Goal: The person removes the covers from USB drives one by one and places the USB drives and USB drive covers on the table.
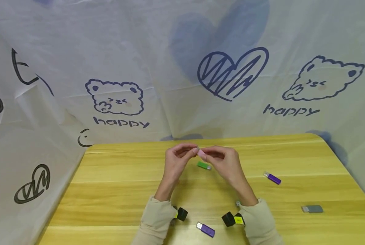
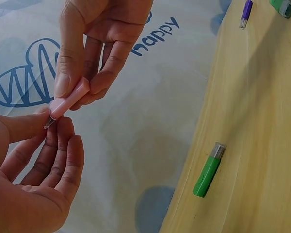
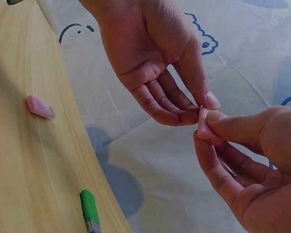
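Note:
Both hands meet above the far part of the table, with a pink USB stick (image 1: 202,154) between them. My right hand (image 1: 228,163) pinches its pink body between thumb and fingers. At its other end, my left hand (image 1: 177,163) pinches the clear or metallic tip (image 2: 49,123) between thumb and forefinger, the other fingers loosely bent. In the right wrist view that tip is mostly hidden by the left thumb. Below the hands a green USB stick (image 1: 204,165) lies on the table.
On the wooden table (image 1: 115,190) lie a purple USB stick (image 1: 273,178) and a grey one (image 1: 313,209) at right, and another purple one (image 1: 206,229) in front. A second pink stick (image 3: 39,108) shows in the right wrist view. Printed white cloth (image 1: 170,68) hangs behind.

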`<state>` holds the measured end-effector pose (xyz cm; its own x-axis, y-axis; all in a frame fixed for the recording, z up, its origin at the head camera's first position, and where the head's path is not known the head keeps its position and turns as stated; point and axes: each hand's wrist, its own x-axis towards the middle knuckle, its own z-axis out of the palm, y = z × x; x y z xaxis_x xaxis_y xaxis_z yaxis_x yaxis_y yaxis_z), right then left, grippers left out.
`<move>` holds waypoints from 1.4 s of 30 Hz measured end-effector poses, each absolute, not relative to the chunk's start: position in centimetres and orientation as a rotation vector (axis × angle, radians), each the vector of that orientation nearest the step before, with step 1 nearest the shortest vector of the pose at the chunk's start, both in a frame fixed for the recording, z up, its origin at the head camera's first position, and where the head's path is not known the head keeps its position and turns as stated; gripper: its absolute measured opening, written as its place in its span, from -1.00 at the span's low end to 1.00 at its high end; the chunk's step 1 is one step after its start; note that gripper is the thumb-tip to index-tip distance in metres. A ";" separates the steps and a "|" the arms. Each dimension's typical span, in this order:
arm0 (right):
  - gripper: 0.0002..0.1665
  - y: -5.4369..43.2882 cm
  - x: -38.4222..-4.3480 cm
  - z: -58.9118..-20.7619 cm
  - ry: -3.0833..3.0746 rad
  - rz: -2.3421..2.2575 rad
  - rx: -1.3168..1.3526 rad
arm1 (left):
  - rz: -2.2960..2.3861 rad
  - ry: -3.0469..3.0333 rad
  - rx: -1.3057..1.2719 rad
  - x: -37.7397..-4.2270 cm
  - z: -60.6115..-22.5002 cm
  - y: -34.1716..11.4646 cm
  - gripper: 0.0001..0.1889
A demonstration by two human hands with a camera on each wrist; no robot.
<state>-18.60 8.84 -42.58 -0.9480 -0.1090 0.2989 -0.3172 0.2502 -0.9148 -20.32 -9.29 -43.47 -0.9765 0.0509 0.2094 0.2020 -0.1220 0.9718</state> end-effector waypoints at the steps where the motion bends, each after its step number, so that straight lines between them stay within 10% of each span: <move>1: -0.80 8.9 -18.6 -42.6 -2.343 1.774 0.407 | -2.266 -2.006 -0.283 -20.3 -43.4 -9.3 -0.81; 42: -0.78 9.6 -17.8 -41.1 -2.459 1.685 0.390 | -2.285 -1.868 -0.142 -20.2 -41.9 -11.4 -0.84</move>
